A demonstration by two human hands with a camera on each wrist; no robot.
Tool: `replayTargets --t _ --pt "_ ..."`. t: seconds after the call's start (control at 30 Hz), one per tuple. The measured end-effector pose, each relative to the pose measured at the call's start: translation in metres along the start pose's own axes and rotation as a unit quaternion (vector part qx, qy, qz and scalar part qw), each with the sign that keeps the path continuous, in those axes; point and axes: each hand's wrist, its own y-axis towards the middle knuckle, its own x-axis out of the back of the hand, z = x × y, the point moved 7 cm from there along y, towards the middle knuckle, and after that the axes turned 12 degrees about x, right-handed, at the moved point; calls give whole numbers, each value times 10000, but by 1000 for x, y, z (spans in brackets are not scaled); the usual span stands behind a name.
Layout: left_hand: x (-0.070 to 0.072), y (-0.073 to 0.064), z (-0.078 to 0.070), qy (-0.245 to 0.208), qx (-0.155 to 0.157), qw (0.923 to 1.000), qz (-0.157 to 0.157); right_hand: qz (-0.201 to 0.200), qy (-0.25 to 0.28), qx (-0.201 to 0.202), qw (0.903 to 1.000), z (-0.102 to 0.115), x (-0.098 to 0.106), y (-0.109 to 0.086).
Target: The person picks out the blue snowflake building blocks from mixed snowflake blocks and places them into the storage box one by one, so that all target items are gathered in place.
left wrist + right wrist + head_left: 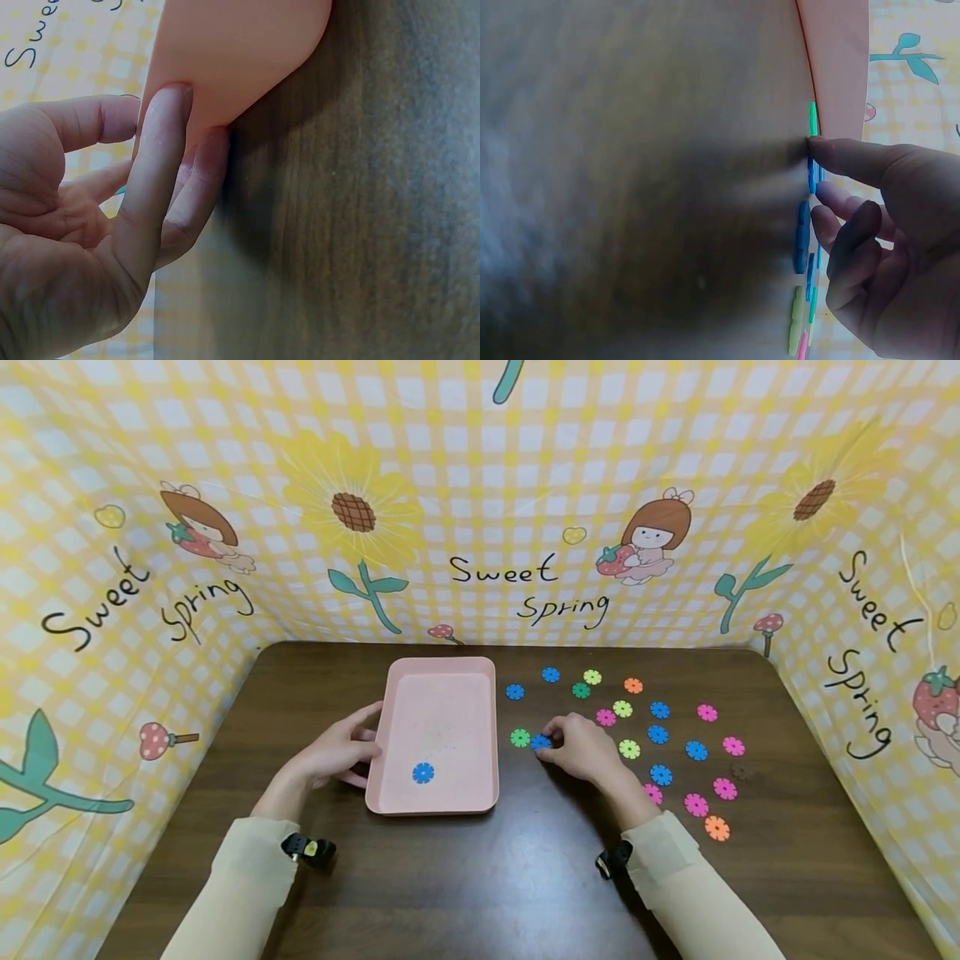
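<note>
Pinching blue notched disc [539, 742] with right hand [583, 747]; probably light, stiff, best held by rim. Touching pink tray [442, 710] near far edge of table [450, 885] with spread left hand [336, 752].

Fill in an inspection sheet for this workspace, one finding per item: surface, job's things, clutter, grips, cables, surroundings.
Surface: dark brown wood-grain table.
Job's things: shallow pink rectangular tray holding one blue notched round plastic disc; similar multicoloured discs lie scattered to its right.
Clutter: nothing seen.
Grips: left hand touches the tray's left side; right hand pinches a second blue disc, outside the tray.
Cables: nothing seen.
Surroundings: yellow-and-white checked cloth, printed with sunflowers and "Sweet Spring", behind and at both sides.
</note>
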Motion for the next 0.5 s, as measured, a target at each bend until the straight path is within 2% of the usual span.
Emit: replayTargets --t 0.27,0.5 --pt "0 1 1 13 -40 10000 -26 171 306 -154 9993 -1 0 2" --pt "1 4 4 -30 -116 9999 9 68 422 -109 9990 -2 -1 3"
